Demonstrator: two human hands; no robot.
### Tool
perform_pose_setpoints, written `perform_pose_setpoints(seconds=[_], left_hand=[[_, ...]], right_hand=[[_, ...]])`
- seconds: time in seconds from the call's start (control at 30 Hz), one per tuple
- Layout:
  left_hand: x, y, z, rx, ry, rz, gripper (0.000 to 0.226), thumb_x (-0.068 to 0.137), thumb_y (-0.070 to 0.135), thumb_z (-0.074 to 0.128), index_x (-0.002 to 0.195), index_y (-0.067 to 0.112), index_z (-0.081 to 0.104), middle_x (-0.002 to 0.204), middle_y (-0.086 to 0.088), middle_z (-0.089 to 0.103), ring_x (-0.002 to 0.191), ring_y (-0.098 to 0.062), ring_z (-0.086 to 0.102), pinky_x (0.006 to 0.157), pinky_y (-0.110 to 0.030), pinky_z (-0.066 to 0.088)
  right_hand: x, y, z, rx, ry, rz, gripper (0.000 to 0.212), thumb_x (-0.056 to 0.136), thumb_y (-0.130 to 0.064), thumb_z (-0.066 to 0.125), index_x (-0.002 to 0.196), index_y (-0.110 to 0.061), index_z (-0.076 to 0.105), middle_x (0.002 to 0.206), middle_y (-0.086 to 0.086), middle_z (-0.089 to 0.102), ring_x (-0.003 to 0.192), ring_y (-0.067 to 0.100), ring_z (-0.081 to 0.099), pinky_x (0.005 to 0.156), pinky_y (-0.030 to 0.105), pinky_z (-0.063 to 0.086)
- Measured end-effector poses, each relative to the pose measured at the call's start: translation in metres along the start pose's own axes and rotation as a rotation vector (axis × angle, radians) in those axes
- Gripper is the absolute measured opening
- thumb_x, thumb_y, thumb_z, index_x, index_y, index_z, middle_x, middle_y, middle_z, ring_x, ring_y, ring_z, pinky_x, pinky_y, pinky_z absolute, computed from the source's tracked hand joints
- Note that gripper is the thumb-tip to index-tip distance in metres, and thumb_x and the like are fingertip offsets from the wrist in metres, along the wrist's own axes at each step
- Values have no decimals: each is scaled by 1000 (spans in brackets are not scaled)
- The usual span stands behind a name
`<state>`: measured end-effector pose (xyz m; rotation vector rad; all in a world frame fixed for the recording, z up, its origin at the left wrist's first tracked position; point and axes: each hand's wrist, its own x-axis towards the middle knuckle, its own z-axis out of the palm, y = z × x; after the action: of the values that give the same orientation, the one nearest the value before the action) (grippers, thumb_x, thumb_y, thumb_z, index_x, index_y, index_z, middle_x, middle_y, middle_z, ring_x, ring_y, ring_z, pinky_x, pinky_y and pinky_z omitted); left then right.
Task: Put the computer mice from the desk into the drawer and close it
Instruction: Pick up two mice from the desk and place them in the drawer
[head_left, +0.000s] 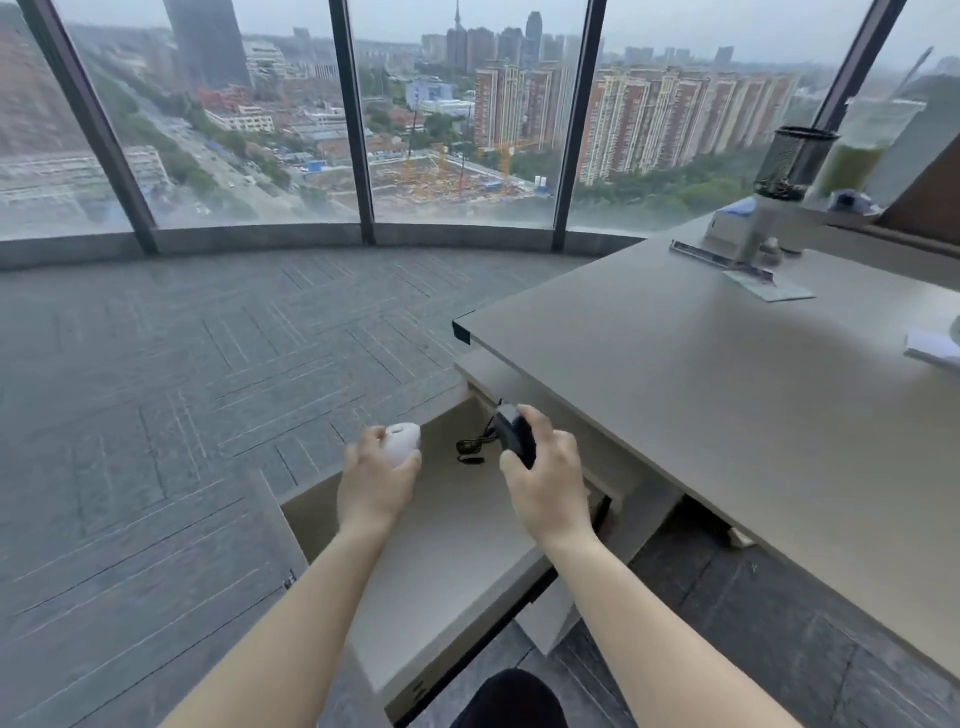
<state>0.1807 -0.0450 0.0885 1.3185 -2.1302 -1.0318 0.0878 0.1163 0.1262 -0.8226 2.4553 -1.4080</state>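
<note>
Left hand: the left hand (375, 480) cups the white mouse (402, 443) from below and behind, fingers wrapped round its sides — a full grip.
White mouse: it hovers above the far left part of the open drawer (457, 540), long axis running away from the person, nose aimed up toward the windows; an oval recess shows on the face turned to the camera.
Right hand: the right hand (545, 483) pinches the black mouse (514, 435) between thumb and fingers.
Black mouse: held over the drawer's far right part, just under the desk (727, 395) edge, long axis tilted, its front end pointing away and slightly left.
Cable: a black cable (475, 446) trails off the black mouse's far end and lies in loops on the drawer floor between the two hands.
Drawer: pulled well out, pale floor bare except for that cable.
Desk top: a mesh pen cup (795, 163), a grey metal clamp base (743, 260) and a white paper edge (932, 349) sit well apart from the hands.
In the way: only the desk edge — it overhangs the drawer's back right corner.
</note>
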Motion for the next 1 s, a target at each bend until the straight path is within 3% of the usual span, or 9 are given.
perform_pose_setpoints(seconds=[0.1, 0.23, 0.37, 0.57, 0.73, 0.8, 1.0], left_hand=[[6, -15, 34, 91, -104, -50, 53, 86, 35, 58, 134, 19, 44, 129, -16, 48, 110, -37, 57, 85, -37, 43], [9, -33, 74, 190, -212, -130, 48, 87, 38, 56, 131, 24, 43, 126, -14, 46, 106, -37, 59, 80, -36, 44], [14, -48, 98, 306, -227, -201, 45, 86, 36, 56, 128, 23, 44, 124, -13, 46, 111, -34, 55, 78, -38, 44], [22, -57, 109, 403, -207, -164, 54, 83, 41, 64, 128, 19, 44, 128, -14, 49, 119, -36, 46, 90, -43, 45], [23, -46, 90, 273, -99, -110, 45, 93, 36, 47, 132, 14, 46, 133, -18, 48, 121, -38, 44, 96, -44, 40], [21, -30, 80, 183, -64, -31, 41, 94, 30, 45, 132, 15, 48, 133, -16, 49, 121, -35, 44, 97, -42, 38], [-11, 53, 59, -47, -32, 271, 35, 94, 25, 46, 126, 14, 55, 124, -11, 57, 111, -27, 55, 96, -38, 44]], right_hand=[[16, 33, 32, -162, -98, 166, 51, 89, -24, 49, 138, -37, 42, 122, 13, 45, 114, 32, 46, 96, 41, 45], [31, 68, 61, -457, -270, 322, 52, 91, -24, 47, 141, -32, 39, 133, 17, 40, 120, 35, 41, 92, 42, 45], [42, 83, 80, -683, -428, 366, 47, 88, -12, 52, 132, -23, 41, 135, 19, 36, 116, 35, 44, 84, 44, 50], [49, 101, 92, -774, -493, 374, 57, 88, -15, 60, 137, -25, 33, 132, 20, 38, 106, 36, 58, 81, 44, 51], [45, 78, 68, -661, -371, 213, 40, 96, -24, 48, 134, -19, 39, 128, 15, 46, 106, 35, 57, 76, 38, 46], [40, 60, 47, -592, -296, 116, 38, 97, -24, 43, 134, -16, 43, 128, 13, 50, 107, 35, 57, 76, 37, 43], [3, 12, -35, -414, -5, -81, 31, 95, -14, 44, 122, -12, 59, 113, 12, 64, 99, 31, 64, 79, 40, 54]])
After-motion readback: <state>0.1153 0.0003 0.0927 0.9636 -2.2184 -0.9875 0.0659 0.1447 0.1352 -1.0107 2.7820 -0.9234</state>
